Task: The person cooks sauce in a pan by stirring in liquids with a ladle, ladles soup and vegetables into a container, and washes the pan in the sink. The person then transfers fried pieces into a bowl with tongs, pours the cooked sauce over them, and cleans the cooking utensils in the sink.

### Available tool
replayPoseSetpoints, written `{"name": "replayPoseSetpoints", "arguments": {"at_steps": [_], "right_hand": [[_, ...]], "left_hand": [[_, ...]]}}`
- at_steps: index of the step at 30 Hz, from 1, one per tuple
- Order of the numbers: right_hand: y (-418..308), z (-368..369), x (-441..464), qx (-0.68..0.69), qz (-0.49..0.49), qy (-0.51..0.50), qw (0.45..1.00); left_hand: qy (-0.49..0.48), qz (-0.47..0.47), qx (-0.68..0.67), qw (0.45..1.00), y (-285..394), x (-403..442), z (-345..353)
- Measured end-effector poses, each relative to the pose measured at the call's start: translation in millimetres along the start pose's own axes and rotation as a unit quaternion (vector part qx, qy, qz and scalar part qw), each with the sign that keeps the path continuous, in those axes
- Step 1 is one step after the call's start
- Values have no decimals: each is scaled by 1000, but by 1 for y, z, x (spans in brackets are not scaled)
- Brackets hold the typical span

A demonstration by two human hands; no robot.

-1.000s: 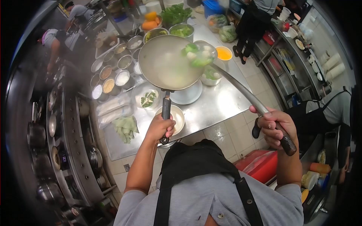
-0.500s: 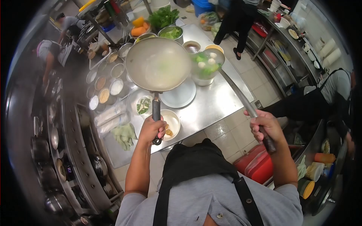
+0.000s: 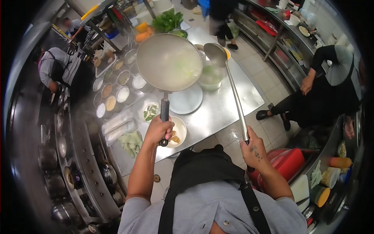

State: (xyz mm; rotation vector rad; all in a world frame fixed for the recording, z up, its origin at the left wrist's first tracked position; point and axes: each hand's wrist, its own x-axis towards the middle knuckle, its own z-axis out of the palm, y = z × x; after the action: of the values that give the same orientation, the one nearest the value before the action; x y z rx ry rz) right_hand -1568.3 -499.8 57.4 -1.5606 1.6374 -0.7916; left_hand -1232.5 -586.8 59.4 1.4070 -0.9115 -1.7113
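My left hand (image 3: 159,130) is wrapped round the black handle of a wide pan (image 3: 167,58), held above the metal table. A few blurred green bits show inside the pan, near its right side. My right hand (image 3: 255,151) grips a long-handled ladle (image 3: 236,93) whose bowl reaches just past the pan's right rim. Beneath the ladle stands a metal pot (image 3: 210,85) with something green in it, hazy behind steam. A pale round plate (image 3: 187,102) lies partly under the pan. Close to my left hand are a white bowl (image 3: 182,126) with brown pieces and a container of green-and-white pieces (image 3: 150,112).
Several small ingredient tubs (image 3: 122,93) line the table's left side, by a green cloth (image 3: 130,143). Leafy greens (image 3: 167,22) sit at the far end. Stove equipment runs along the left. Co-workers stand left, behind and at right (image 3: 331,85). A red container (image 3: 286,162) is beside me.
The green vegetables and white pieces seen in the ladle no longer show there. My right hand has moved down and left, turning the ladle. The pan has shifted slightly right.
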Motion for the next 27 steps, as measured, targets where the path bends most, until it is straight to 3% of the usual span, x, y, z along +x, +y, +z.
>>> {"name": "replayPoseSetpoints", "arguments": {"at_steps": [4, 16, 27], "right_hand": [[10, -3, 10, -15, -56, 35, 998], [12, -29, 26, -7, -20, 5, 1000], [16, -48, 41, -26, -87, -23, 996]], "left_hand": [[7, -2, 29, 1000, 6, 6, 6], [28, 2, 81, 996, 13, 9, 22], [43, 14, 118, 992, 11, 8, 31]]}}
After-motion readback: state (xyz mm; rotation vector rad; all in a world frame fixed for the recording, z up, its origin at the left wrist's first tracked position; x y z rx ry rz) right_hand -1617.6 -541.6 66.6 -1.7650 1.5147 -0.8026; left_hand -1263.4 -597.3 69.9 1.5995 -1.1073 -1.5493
